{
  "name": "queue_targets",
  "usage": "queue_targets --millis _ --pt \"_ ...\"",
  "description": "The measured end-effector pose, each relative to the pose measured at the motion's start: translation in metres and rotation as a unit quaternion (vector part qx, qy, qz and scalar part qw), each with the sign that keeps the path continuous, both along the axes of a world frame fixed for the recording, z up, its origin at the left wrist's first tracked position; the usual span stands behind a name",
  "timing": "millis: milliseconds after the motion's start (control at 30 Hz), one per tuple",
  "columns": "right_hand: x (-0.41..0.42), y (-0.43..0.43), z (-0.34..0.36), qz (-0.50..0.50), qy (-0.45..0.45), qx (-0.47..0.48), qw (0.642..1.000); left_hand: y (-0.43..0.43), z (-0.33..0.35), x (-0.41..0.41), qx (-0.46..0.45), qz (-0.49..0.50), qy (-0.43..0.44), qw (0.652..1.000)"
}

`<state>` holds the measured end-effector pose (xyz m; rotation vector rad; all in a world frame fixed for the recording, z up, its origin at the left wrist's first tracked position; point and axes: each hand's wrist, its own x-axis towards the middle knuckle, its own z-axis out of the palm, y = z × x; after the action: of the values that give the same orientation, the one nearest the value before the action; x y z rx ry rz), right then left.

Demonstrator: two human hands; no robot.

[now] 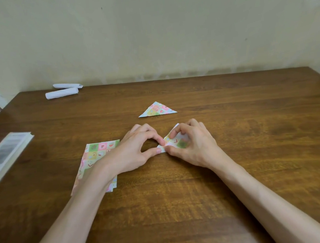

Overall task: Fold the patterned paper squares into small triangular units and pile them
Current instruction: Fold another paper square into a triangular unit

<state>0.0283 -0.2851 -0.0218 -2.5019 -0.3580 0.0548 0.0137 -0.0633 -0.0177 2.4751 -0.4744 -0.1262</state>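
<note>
One folded triangle (157, 109) is laid mid-table; a second paper (173, 140), just nearer, is pinched by left hand (138, 148) and right hand (190, 144); unfolded squares (98, 155) are stacked at left.

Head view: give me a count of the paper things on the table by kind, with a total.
Finished triangle: 1
Piece being folded: 1
Stack of unfolded squares: 1, sheets uncountable
White paper rolls: 2
Book: 1
Total: 6

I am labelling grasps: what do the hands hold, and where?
One folded paper: the left hand pinches its left corner, the right hand grips its middle.
</note>
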Motion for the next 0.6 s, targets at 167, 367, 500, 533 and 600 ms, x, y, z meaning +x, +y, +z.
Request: queue_targets --millis 167,367,500,533,600 --pt "0.000 -0.001 0.002 0.010 0.008 0.018 1.000 -0.010 -0.001 -0.001 0.006 0.021 -0.037 0.999" --pt "0.001 -0.008 0.003 0.029 0.029 0.066 0.997 -0.011 -0.001 -0.002 -0.005 -0.005 -0.044 0.999" --pt "0.004 -0.014 0.006 0.043 0.058 0.082 0.994 -0.012 -0.001 -0.002 -0.010 -0.026 -0.051 0.998" --pt "0.004 -0.015 0.006 0.046 0.062 0.088 0.993 -0.012 -0.002 -0.002 -0.011 -0.027 -0.050 0.998" --pt "0.005 -0.015 0.006 0.049 0.059 0.090 0.993 -0.012 -0.003 -0.001 -0.013 -0.034 -0.052 0.998"
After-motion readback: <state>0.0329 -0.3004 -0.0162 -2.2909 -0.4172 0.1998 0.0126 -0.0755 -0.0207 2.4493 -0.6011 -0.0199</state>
